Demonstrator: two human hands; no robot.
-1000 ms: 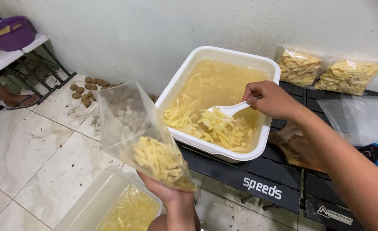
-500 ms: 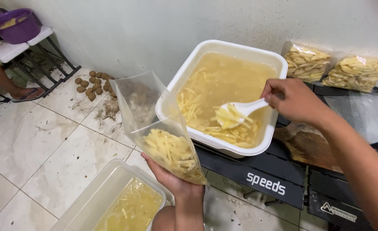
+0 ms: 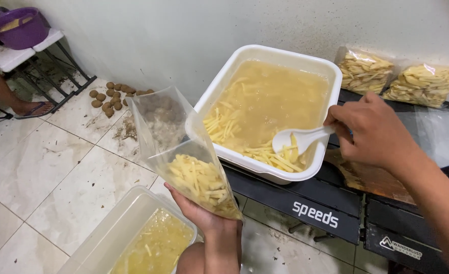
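White floor tiles (image 3: 41,177), streaked with dirt, fill the left of the view, and a plain pale wall (image 3: 194,35) runs along the far side. At the right stands a low black worktop (image 3: 305,208), and on it rests a large white rectangular tub (image 3: 331,71) filled with cloudy yellowish liquid and raw potato strips (image 3: 234,127) gathered toward its near left corner.

The right hand (image 3: 374,134) is closed around the handle of a white plastic spoon (image 3: 298,139), whose bowl dips at the near right side of the tub and carries a few strips. The left hand (image 3: 204,213) is at the near centre, palm up, fingers curled under the bottom of a clear plastic bag (image 3: 184,152). The bag stands upright with its mouth open, just left of the tub, its lower part filled with potato strips.

Below the left hand, on the floor, sits a clear plastic container (image 3: 107,233) holding more strips in liquid. Two sealed bags of potato strips (image 3: 402,78) lie on the worktop at the far right, against the wall. A cluster of small brown potatoes (image 3: 112,94) lies on the floor by the wall. At the far left a purple bowl (image 3: 21,28) sits on a white stool (image 3: 26,50), and another person's foot in a sandal (image 3: 29,107) rests beside it.
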